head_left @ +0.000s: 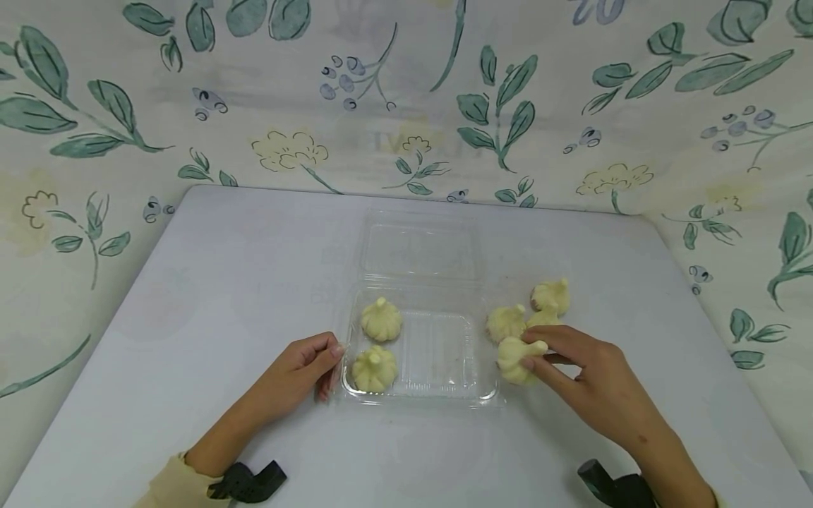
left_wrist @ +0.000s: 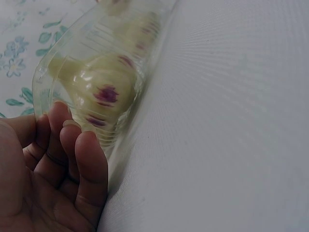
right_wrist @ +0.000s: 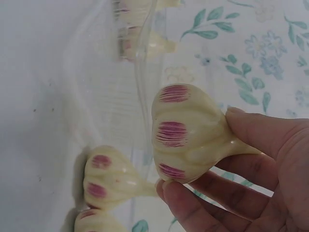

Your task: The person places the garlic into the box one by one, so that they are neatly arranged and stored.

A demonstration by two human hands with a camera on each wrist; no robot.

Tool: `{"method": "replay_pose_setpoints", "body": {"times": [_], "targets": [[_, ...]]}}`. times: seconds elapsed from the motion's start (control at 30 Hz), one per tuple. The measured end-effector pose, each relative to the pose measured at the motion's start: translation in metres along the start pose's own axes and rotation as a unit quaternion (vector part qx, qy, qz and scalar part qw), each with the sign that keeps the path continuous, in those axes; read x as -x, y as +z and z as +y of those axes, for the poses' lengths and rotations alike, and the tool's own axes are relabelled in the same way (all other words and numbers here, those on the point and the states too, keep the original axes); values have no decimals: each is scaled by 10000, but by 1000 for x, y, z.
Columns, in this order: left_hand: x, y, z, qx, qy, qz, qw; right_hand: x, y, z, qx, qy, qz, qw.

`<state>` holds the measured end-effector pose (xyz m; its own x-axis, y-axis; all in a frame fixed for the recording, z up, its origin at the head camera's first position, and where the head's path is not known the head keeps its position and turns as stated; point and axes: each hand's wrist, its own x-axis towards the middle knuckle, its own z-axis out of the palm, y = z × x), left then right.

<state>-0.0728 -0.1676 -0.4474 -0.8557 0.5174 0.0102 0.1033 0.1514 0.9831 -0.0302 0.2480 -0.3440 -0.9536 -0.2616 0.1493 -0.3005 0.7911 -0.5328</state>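
My right hand (head_left: 587, 377) pinches a garlic bulb (head_left: 517, 360) between thumb and fingers, just off the right edge of a clear plastic clamshell container (head_left: 438, 353). In the right wrist view this bulb (right_wrist: 181, 133) shows purple streaks, with its stem toward the palm. My left hand (head_left: 298, 370) pinches the container's left rim; the left wrist view shows its fingertips against the clear wall (left_wrist: 43, 92). Two bulbs stand in the container's left side, a rear one (head_left: 381, 319) and a front one (head_left: 375, 369). Three more, including one bulb (head_left: 506, 323), lie beyond my right hand, partly hidden.
The container's lid (head_left: 419, 250) lies folded back behind its base. Everything stands on a white table (head_left: 254, 261). Floral cloth (head_left: 406, 99) hangs behind the table and shows at both sides.
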Motion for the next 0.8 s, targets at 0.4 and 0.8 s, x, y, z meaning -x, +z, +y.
{"method": "replay_pose_setpoints", "body": {"times": [0.4,0.8], "targets": [[0,0,1,-43,11,12,10000,-19,9,-19,-189,-774,20,9968],[1,0,2,-45,-15,20,10000,-38,26,-30,-248,-1191,-228,9923]]}}
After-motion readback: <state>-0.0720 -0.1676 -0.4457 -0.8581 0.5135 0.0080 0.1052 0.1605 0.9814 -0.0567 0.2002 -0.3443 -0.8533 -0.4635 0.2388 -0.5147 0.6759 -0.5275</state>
